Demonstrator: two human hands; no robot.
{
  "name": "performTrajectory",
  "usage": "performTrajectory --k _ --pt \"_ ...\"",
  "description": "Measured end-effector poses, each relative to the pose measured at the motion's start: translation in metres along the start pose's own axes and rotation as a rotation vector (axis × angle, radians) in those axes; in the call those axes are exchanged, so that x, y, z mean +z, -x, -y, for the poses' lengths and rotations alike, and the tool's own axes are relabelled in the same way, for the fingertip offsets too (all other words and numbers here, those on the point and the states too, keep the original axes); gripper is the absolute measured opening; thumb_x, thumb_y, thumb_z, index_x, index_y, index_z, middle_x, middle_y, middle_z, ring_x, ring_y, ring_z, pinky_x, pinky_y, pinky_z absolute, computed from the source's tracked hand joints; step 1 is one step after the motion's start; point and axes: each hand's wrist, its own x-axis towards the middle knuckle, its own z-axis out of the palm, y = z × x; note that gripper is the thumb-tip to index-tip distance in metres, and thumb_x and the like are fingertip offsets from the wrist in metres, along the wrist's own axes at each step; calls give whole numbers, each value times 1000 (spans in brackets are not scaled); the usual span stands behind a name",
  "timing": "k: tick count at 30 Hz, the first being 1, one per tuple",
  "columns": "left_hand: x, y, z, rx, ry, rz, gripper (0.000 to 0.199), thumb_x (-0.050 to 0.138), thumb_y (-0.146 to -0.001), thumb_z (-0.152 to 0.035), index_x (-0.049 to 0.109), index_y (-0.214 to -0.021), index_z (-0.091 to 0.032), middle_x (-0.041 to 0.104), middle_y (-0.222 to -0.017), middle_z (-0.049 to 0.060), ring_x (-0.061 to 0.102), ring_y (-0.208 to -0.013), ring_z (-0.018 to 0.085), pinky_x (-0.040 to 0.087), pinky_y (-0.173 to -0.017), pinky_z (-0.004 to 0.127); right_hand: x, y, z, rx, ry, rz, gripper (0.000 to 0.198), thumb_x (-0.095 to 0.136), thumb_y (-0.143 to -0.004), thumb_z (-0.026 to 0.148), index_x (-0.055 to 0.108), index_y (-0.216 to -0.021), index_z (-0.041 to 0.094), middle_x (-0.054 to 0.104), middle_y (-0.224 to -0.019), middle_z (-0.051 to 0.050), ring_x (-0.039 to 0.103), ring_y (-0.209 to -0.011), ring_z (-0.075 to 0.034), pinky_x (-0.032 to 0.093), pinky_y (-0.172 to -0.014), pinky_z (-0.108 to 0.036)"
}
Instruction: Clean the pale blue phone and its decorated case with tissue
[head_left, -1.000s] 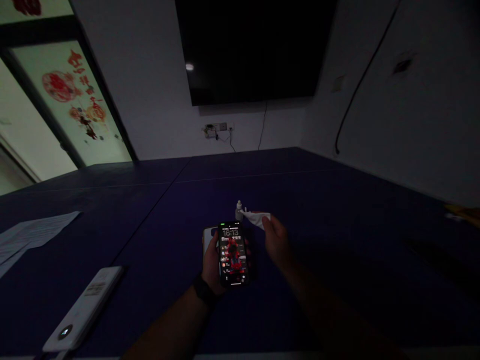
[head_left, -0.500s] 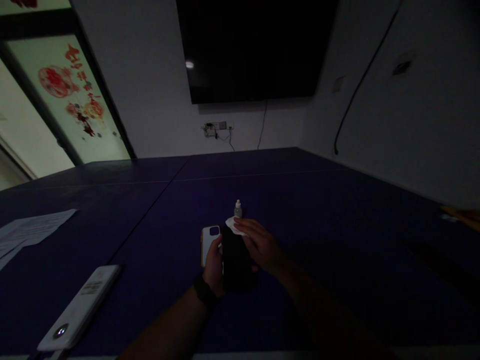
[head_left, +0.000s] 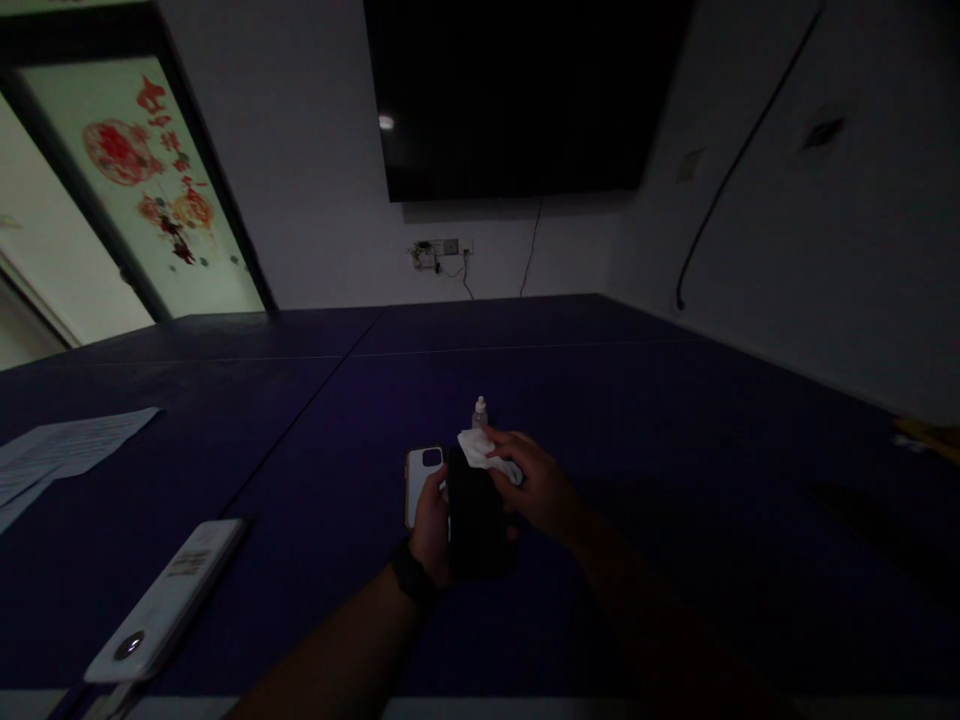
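Observation:
A dark smartphone [head_left: 478, 530] is held by my left hand [head_left: 433, 525], its thumb along the left edge and fingertips just showing at the right edge. My right hand [head_left: 536, 485] pinches a crumpled white tissue [head_left: 480, 449] at the phone's upper end; whether the tissue touches the glass I cannot tell. Just beyond stands a small clear dropper bottle [head_left: 480, 412] with a white cap, partly covered by the tissue and fingers. A phone case [head_left: 415, 488] with a pale back, an amber rim and a camera cutout lies left of the phone, partly behind my left hand.
On the dark blue table [head_left: 315, 500] a white power bank [head_left: 169, 600] with cables lies front left. Printed papers [head_left: 71, 450] rest at the left edge. A dim dark object [head_left: 862, 510] and something yellow [head_left: 930, 436] are at right. A large screen [head_left: 525, 100] hangs on the far wall.
My right hand has drawn slightly back and lifted, and more of the tissue shows, bunched in the fingers. My left hand keeps its hold on the phone. The whole view has shifted slightly.

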Motion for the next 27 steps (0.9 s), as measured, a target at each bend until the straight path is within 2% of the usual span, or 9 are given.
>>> performTrajectory --k 4,9,14,18,21,27 --pt "-3 -1 0 -33 -54 40 62 46 -93 -63 72 -112 -10 78 -89 17 75 -74 30 56 -73 41 -4 -3 0 -32 12 20 5 59 -92 21 63 -89 24 65 -137 -11 60 -122 -27 51 -100 -48" --pt "-6 -2 0 -114 -89 19 69 43 -92 -67 71 -115 -8 77 -88 18 75 -72 32 55 -72 41 -7 -4 3 -66 51 49 15 58 -95 27 58 -81 23 61 -142 -12 57 -124 -27 50 -100 -48" --pt "-5 -1 0 -180 -94 -4 69 40 -91 -70 71 -113 -12 77 -88 17 75 -70 33 54 -69 42 -6 -3 -3 -74 123 16 13 58 -96 33 64 -90 23 66 -114 -11 61 -108 -25 52 -92 -42" --pt "-4 0 -2 -162 -90 -4 69 39 -92 -68 72 -108 -10 77 -87 17 75 -71 33 54 -71 41 -9 -4 -5 -86 203 9 17 54 -98 34 67 -96 22 63 -104 -10 58 -100 -25 49 -89 -43" --pt "-5 -1 -2 -148 -89 22 67 41 -92 -67 72 -109 -10 77 -89 17 75 -72 33 54 -71 42 -12 -4 1 -122 265 54 21 51 -100 34 68 -101 21 63 -99 -9 56 -95 -25 46 -86 -43" --pt "-6 -2 0 -109 -110 -2 68 43 -91 -69 72 -109 -10 77 -89 17 75 -72 32 53 -71 42 -12 -6 8 -166 365 117 29 43 -103 33 64 -85 22 62 -81 -6 51 -80 -23 39 -77 -39"
